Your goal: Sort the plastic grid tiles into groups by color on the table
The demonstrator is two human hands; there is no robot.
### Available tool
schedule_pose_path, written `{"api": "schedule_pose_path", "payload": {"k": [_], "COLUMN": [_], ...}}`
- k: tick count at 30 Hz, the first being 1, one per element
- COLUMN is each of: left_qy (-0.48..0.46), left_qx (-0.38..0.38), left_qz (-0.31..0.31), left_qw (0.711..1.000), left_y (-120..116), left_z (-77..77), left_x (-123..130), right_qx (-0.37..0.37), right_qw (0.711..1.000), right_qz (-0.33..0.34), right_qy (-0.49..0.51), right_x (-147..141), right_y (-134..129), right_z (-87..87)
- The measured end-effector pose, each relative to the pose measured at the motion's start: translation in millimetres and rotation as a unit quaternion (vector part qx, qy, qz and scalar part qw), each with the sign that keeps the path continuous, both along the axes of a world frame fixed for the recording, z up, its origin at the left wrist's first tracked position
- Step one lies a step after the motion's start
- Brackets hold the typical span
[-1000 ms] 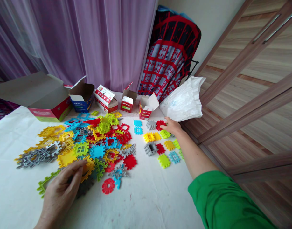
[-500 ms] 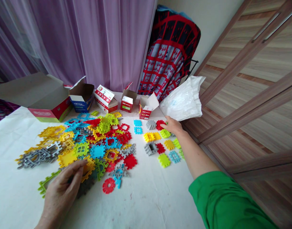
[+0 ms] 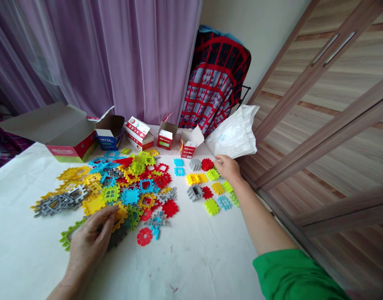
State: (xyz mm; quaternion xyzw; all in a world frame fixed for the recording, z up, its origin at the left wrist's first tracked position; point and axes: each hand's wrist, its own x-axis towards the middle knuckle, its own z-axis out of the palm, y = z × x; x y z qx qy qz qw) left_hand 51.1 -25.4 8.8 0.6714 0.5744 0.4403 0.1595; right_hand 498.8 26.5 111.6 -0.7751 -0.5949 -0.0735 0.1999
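Note:
My left hand hovers at the near side of a heap of plastic interlocking building pieces. Its fingers are curled and thumb and forefinger come close together by a yellow frame piece; whether anything is between them is hidden. A green frame piece lies left of that hand. On the far right, my right hand is over the table with fingers stretched out and apart, nothing visible in them. It is just right of a red stack of pieces and above light green pieces.
Sorted groups lie right of the heap: blue squares, grey pieces, yellow pieces. Behind stand open cartons, among them a big red one, a blue one and a small red one. A white bag leans back right.
My right hand has drawn slightly off the red stack, which now shows more fully. My left hand keeps its pose by the heap. The whole view has shifted a little.

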Motion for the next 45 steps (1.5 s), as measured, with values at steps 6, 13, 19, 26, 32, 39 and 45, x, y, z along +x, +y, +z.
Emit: {"api": "schedule_pose_path", "payload": {"k": [6,13,19,26,32,39,45], "left_qy": [-0.014,-0.010,-0.010,0.004,0.005,0.011,0.011], "left_qx": [-0.003,-0.009,-0.008,0.004,0.007,-0.004,-0.012], "left_qz": [-0.010,-0.004,-0.008,0.001,0.006,0.001,-0.001], "left_qw": [1.000,1.000,1.000,1.000,1.000,1.000,1.000], "left_y": [-1.4,-0.2,2.6,2.3,1.3,0.3,1.4], "left_z": [2.4,-2.2,-9.7,-12.2,-11.6,-11.4,-12.7], "left_x": [0.9,-0.9,-5.5,-5.5,-4.3,-6.7,-6.7], "right_qx": [0.094,0.032,-0.053,-0.142,-0.155,-0.157,-0.161], "right_qw": [0.992,0.994,0.994,0.985,0.983,0.982,0.981], "right_qz": [0.035,-0.080,-0.095,-0.085,-0.081,-0.092,-0.095], "right_qy": [0.077,0.070,-0.023,-0.054,-0.053,-0.053,-0.055], "right_x": [-52.1,-17.3,12.0,29.6,34.1,34.9,33.2], "right_y": [-53.0,-41.7,5.2,31.4,37.4,41.9,41.6], "right_z": [-55.4,-59.5,-23.2,-32.5,-44.7,-53.4,-53.1]}}
